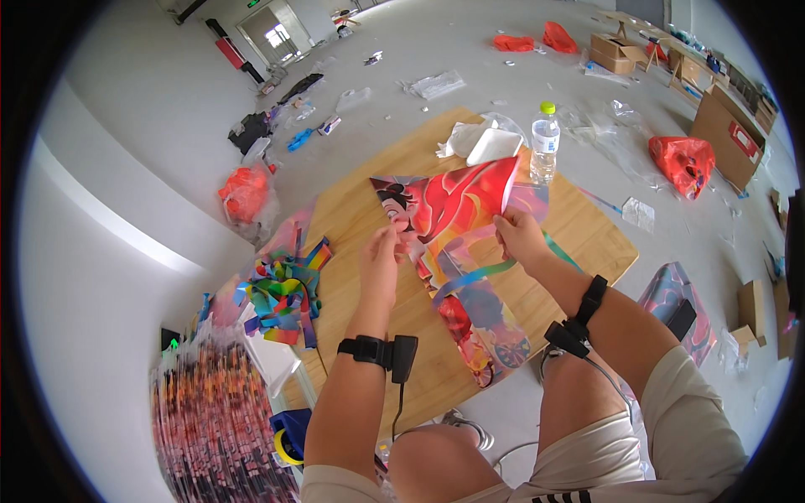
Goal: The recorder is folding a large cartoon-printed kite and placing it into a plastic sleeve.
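Above the wooden table [369,327] I hold up a glossy printed sheet [461,201], mostly red with a cartoon figure; its right side curls to show a pale edge. My left hand [381,256] has its fingers pinched together at the sheet's lower left edge. At the lower right edge, my right hand [521,239] is closed on the same sheet between thumb and fingers. Below it a second colourful printed piece [482,327] hangs or lies toward me; whether they are joined I cannot tell. A blue-green ribbon [478,275] crosses that piece.
A heap of rainbow ribbons [285,289] lies at the table's left side. Toward the back stand a water bottle [545,144] and a white tray [496,147]. Plastic-wrapped printed packs [222,411] are stacked at lower left. Red bags [683,163] and a carton [729,138] sit on the floor.
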The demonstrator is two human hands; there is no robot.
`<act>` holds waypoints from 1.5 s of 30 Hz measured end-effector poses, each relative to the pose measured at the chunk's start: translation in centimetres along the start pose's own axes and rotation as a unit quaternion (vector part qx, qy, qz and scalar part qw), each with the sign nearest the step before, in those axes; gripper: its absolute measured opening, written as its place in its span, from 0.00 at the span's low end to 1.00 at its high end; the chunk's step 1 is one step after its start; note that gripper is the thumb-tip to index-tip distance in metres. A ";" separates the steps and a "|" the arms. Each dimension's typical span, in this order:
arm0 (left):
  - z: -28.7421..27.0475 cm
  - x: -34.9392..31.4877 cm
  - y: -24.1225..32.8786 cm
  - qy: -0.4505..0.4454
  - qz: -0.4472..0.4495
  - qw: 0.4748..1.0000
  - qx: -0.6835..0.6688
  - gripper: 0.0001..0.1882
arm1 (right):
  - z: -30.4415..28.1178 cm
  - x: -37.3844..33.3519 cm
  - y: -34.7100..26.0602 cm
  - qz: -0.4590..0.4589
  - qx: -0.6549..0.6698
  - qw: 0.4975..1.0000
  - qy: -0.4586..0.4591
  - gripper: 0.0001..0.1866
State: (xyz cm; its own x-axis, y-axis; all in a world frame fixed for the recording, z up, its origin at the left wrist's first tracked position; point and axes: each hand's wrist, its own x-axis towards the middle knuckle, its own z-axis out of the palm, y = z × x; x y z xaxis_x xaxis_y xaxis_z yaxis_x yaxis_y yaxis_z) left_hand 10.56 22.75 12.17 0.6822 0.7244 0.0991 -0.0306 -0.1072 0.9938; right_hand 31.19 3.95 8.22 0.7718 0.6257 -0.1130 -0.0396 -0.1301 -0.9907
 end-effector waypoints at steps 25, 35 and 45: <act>6.1 -4.0 -13.3 -0.094 0.158 0.782 0.596 0.39 | -3.0 5.4 6.3 0.098 -0.041 0.994 0.039 0.13; 6.2 -4.1 -14.2 -0.083 0.165 0.776 0.603 0.38 | -7.5 4.0 5.8 0.178 0.142 0.969 -0.093 0.16; 6.1 -4.3 -15.1 -0.047 0.200 0.775 0.598 0.37 | -13.0 -4.7 -3.2 -0.241 -0.591 0.769 0.047 0.25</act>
State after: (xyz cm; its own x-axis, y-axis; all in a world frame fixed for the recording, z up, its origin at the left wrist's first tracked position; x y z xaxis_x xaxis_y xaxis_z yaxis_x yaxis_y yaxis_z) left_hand 12.57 17.13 -3.55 0.8451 0.4234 0.3264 0.4066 -0.9054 0.1217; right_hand 35.91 -8.55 12.85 0.5605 0.7696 0.3058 0.8265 -0.5428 -0.1490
